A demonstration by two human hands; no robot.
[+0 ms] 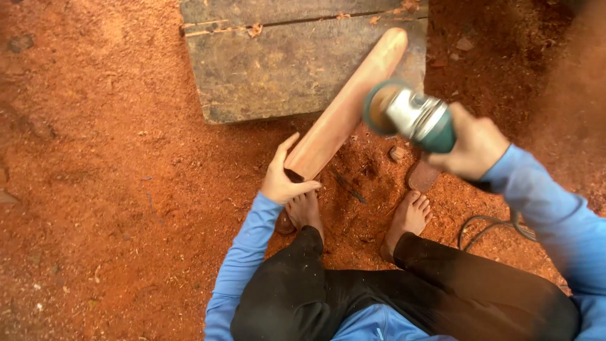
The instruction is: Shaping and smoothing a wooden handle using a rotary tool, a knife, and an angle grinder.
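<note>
Reddish-brown sawdust ground [107, 189] covers the whole view, loose and uneven, with small chips scattered over it. At the top centre lies a weathered grey wooden slab [265, 69], flat, with a crack running along its upper edge.

Across the slab's lower right corner leans a long rounded reddish-brown wooden piece [347, 104], smooth-faced, running diagonally from upper right down to lower left. Its upper end rests on the slab; its lower end sits above the sawdust near the person's feet.

Seated below is the person, in black trousers and blue long sleeves, bare feet planted on the sawdust. A dark power cable [492, 227] loops on the ground at the right, beside the right foot.

Right hand [473, 146]: closed around the body of a green and silver angle grinder [413, 117], whose round disc faces the wooden piece, just beside its right edge; contact cannot be confirmed.

Left hand [284, 177]: clasped around the lower end of the wooden piece, thumb on top, fingers wrapped beneath.
</note>
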